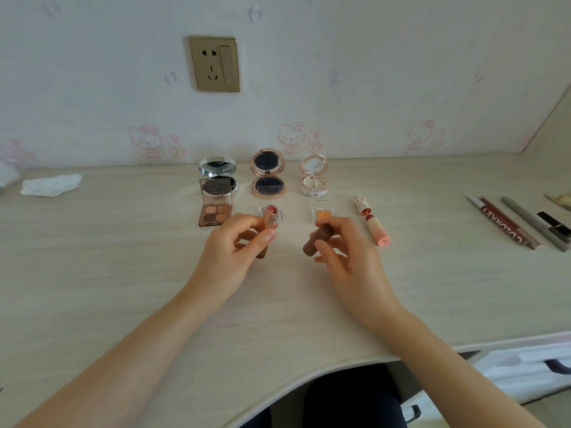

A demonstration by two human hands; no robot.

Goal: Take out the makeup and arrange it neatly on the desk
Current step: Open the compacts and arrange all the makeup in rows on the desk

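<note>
My left hand grips an uncapped lipstick, its pink tip pointing up and away. My right hand holds the brown lipstick cap a short way to the right, apart from the tube. Behind the hands stand three open compacts: a silver one, a rose-gold one and a pale floral one. In front of them lie a four-pan eyeshadow palette, a small clear pan and an orange pan. A pink lip gloss lies opened to the right.
Several pens and pencils lie at the desk's right side. A crumpled white tissue sits at the far left. A wall socket is above the desk. The desk's curved front edge runs near my lap.
</note>
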